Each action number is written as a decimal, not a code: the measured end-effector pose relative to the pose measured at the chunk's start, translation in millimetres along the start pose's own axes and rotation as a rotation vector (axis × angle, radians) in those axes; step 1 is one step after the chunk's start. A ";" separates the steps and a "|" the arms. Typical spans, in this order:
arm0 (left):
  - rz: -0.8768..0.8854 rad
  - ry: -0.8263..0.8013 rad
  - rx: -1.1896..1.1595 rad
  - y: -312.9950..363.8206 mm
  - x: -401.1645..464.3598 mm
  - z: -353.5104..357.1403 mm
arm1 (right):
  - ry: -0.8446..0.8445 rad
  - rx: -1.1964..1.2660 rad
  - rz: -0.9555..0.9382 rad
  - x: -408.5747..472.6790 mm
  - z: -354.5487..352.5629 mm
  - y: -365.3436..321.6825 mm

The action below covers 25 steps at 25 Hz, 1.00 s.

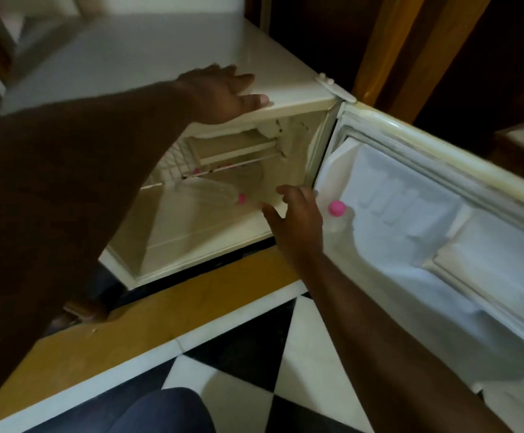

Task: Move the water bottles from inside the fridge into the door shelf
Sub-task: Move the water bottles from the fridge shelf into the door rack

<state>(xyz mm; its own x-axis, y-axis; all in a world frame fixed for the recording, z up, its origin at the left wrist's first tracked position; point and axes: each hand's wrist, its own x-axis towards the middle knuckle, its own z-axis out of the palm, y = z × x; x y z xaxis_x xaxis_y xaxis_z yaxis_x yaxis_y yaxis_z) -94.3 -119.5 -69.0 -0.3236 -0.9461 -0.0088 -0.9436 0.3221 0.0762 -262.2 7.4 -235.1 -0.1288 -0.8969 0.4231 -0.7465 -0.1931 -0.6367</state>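
Observation:
A small white fridge [191, 245] stands open on the floor, its door [442, 214] swung out to the right. Inside, a clear water bottle [210, 192] with a pink cap lies on its side on the fridge floor. A second clear bottle [337, 214] with a pink cap stands upright in the door, just right of my right hand. My right hand [298, 220] hovers at the fridge opening, fingers apart and holding nothing, a short way from the lying bottle's cap. My left hand [223, 92] rests flat on the fridge's top front edge.
A small freezer box [232, 148] and a wire rack [166, 167] sit in the upper part of the fridge. The door's lower shelf [489, 276] lies further right. Below are a yellow step [160, 310], black-and-white floor tiles [310, 354] and my knee [160, 414].

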 end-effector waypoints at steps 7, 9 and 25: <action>-0.109 0.004 0.003 -16.4 -8.5 -1.2 | -0.474 -0.028 0.073 35.3 102.7 35.4; -0.132 -0.002 -0.013 -18.5 -5.1 -1.5 | -0.546 -0.014 0.134 56.2 128.0 46.2; -0.145 -0.027 -0.060 -13.8 -3.2 0.0 | -0.327 0.425 0.514 71.7 189.0 53.8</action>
<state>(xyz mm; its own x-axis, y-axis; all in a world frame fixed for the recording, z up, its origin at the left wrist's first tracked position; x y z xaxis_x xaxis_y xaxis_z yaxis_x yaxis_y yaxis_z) -80.3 -120.9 -70.0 -0.1864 -0.9811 -0.0511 -0.9752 0.1785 0.1311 -188.2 -142.6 -360.8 -0.1435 -0.9756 -0.1664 -0.3191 0.2047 -0.9253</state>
